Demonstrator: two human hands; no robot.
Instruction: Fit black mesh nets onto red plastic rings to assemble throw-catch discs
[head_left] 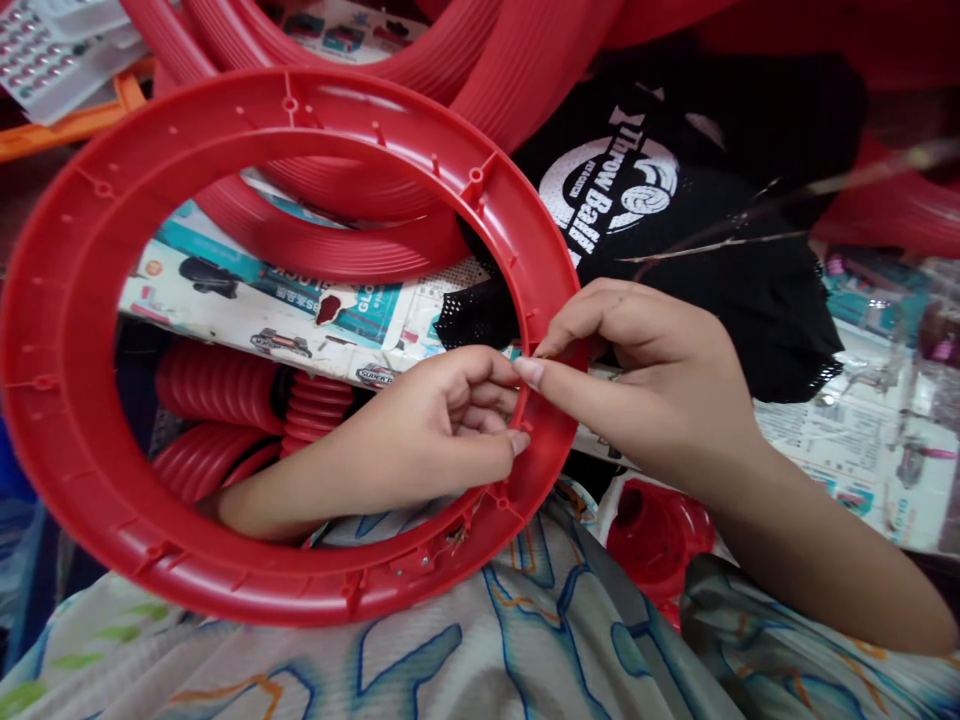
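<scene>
A large red plastic ring [67, 330] rests tilted over my lap, its ribbed inner side facing me. My left hand [427, 430] reaches up through the ring's opening, fingers curled and pinching the ring's right inner rim. My right hand [645, 375] comes from outside the ring and pinches the same spot on the rim, thumb and forefinger pressed together. The fingertips of both hands nearly touch there. Anything small between the fingers is hidden.
More red rings [360, 230] and ribbed red tubes [225, 390] lie stacked behind. A black printed shirt [675, 200] lies on printed paper sheets [862, 430] at the right. Another red plastic part [652, 540] sits by my knee. A white tray [45, 60] is at the top left.
</scene>
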